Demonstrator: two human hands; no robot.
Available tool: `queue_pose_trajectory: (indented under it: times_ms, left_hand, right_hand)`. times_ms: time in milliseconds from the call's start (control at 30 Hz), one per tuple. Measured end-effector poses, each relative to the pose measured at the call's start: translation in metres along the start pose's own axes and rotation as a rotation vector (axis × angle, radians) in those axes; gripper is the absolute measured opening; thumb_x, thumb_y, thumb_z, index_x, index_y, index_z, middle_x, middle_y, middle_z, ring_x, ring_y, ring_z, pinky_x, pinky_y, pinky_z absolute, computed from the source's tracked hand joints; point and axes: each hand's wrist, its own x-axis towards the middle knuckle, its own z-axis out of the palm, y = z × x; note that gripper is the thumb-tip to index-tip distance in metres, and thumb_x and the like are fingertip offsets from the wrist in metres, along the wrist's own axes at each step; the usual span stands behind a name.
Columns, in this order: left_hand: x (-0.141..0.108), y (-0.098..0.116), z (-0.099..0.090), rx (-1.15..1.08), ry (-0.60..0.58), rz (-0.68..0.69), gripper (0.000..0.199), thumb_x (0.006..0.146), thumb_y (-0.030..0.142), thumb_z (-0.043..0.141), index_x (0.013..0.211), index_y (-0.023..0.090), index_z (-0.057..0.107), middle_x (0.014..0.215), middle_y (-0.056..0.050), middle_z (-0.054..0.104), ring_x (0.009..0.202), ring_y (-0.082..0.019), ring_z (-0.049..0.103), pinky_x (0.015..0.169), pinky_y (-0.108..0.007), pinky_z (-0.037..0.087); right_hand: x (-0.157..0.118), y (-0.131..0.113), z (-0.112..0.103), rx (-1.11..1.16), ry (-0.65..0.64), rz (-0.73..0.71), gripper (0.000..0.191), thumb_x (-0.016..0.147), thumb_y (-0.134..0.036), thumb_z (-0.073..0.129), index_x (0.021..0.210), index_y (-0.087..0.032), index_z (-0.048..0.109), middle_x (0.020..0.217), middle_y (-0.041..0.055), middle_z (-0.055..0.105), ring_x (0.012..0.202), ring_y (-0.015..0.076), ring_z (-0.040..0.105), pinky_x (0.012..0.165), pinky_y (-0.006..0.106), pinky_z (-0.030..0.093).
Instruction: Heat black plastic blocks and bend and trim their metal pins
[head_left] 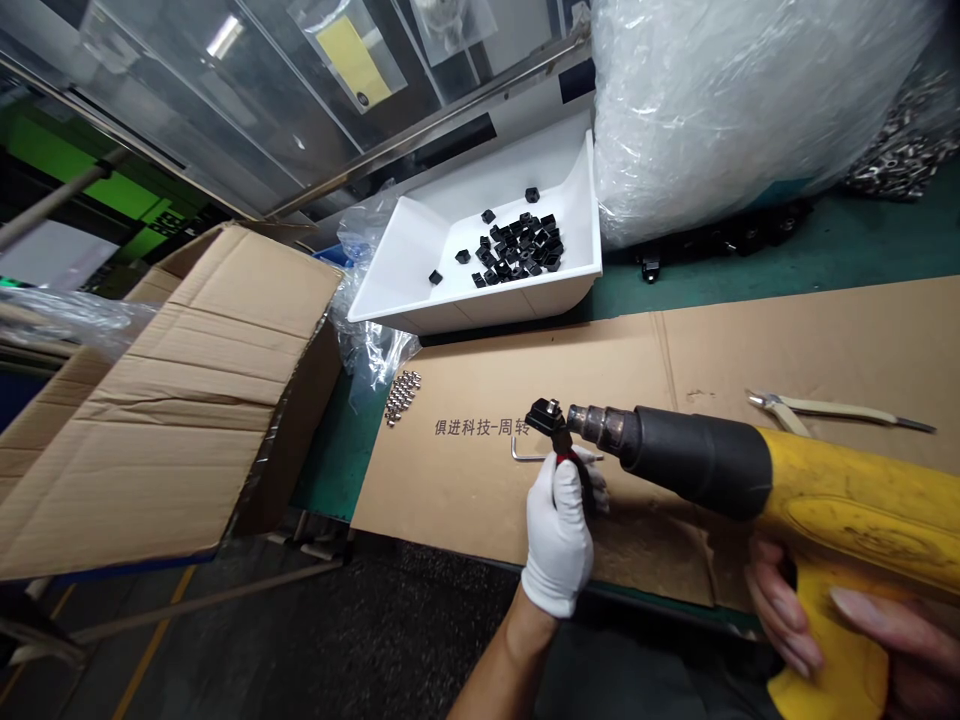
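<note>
My left hand (556, 540), in a white glove, is closed around a tool with dark and red handles (564, 452) that looks like pliers. The tool's far end meets a small black part (541, 416), on which a shiny metal piece (553, 406) stands. My bare right hand (787, 605) grips a yellow heat gun (862, 510) by its handle. Its metal nozzle (596, 425) points left, close beside the black part. Under the left hand's tool lies an L-shaped hex key (525, 457), partly hidden.
Several small metal pieces (403, 397) lie at the left of the cardboard sheet (450, 500). Behind it stands a white bin (480, 305) with many black parts (525, 245). Cream-handled cutters (832, 408) lie right, a cardboard box (172, 400) stands left, and a plastic bag (720, 120) sits behind.
</note>
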Motion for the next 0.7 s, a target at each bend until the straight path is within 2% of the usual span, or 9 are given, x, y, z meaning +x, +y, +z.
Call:
queue_pose_trajectory:
  times_ms: [100,367,467,567,700]
  left_hand:
    - [0.000,0.000,0.000,0.005,0.001,0.000,0.047,0.103,0.056,0.039,0.103,0.015,0.062,0.079,-0.004,0.061,0.064,-0.011,0.055,0.060,-0.024,0.049]
    - [0.001,-0.001,0.000,-0.013,0.000,-0.003,0.048,0.102,0.057,0.039,0.103,0.014,0.062,0.079,-0.003,0.061,0.063,-0.011,0.055,0.060,-0.024,0.049]
    - [0.001,-0.001,0.000,-0.022,0.000,-0.007,0.048,0.102,0.057,0.040,0.103,0.015,0.061,0.079,-0.003,0.061,0.063,-0.010,0.055,0.060,-0.024,0.049]
    - [0.000,0.000,0.000,-0.020,0.003,-0.006,0.047,0.102,0.057,0.040,0.103,0.014,0.062,0.078,-0.003,0.061,0.063,-0.010,0.055,0.060,-0.024,0.049]
    - [0.001,0.000,0.001,-0.039,0.004,-0.009,0.046,0.102,0.056,0.041,0.103,0.014,0.062,0.079,-0.003,0.061,0.063,-0.010,0.055,0.061,-0.024,0.049]
  right_hand:
    - [-0.001,-0.002,0.005,0.005,0.065,0.007,0.037,0.087,-0.054,0.054,0.107,-0.026,0.068,0.076,0.0068,0.059,0.056,0.0189,0.053,0.054,0.034,0.047]
    - [-0.001,0.002,-0.015,-0.006,-0.115,0.021,0.037,0.093,-0.052,0.051,0.116,-0.026,0.065,0.084,0.0084,0.061,0.063,0.0214,0.057,0.061,0.037,0.050]
    - [-0.001,0.003,-0.014,0.007,-0.109,0.035,0.036,0.092,-0.053,0.055,0.114,-0.026,0.065,0.085,0.0079,0.062,0.064,0.0207,0.058,0.062,0.037,0.051]
    - [0.000,0.003,-0.010,0.023,-0.045,0.029,0.035,0.092,-0.053,0.057,0.112,-0.026,0.065,0.084,0.0074,0.062,0.064,0.0196,0.058,0.061,0.035,0.051]
    - [0.000,0.001,-0.008,0.019,-0.113,0.014,0.036,0.092,-0.051,0.056,0.115,-0.025,0.064,0.084,0.0079,0.062,0.064,0.0199,0.058,0.060,0.036,0.051]
